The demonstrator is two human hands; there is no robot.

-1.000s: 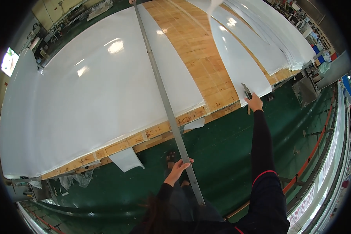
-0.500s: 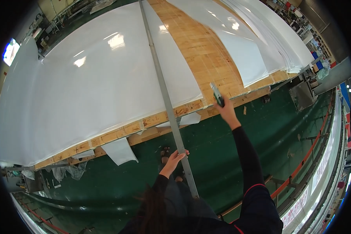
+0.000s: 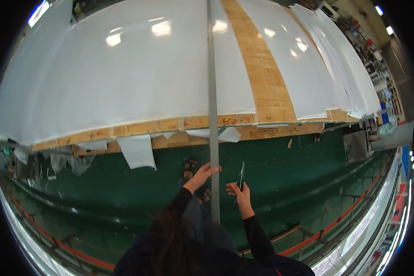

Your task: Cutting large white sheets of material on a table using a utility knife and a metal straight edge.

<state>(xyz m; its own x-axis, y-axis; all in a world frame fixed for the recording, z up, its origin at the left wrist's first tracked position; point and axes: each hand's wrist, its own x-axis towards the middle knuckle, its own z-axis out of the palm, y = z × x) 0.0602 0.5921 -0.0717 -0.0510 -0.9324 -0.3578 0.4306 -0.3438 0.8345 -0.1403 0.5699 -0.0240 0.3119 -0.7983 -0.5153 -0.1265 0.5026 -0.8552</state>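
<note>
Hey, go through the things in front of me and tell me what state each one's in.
Left hand: closed around the straightedge.
Right hand: holding the cutter.
Metal straightedge: across the sheet, near end past the table edge.
Cutter: upright in view, clear of the sheets.
Large white sheet: spread out.
Wooden tabletop: partly bare.
White piece: hanging below the edge.

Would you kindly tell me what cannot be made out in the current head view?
- Far end of the metal bar: cut off by the picture's top edge, head view.
- Part of the cutter's handle: hidden by the right hand, head view.
- Part of the left hand's grip: hidden behind the bar, head view.
- Small items along the right side: too small and blurred to identify, head view.
</note>
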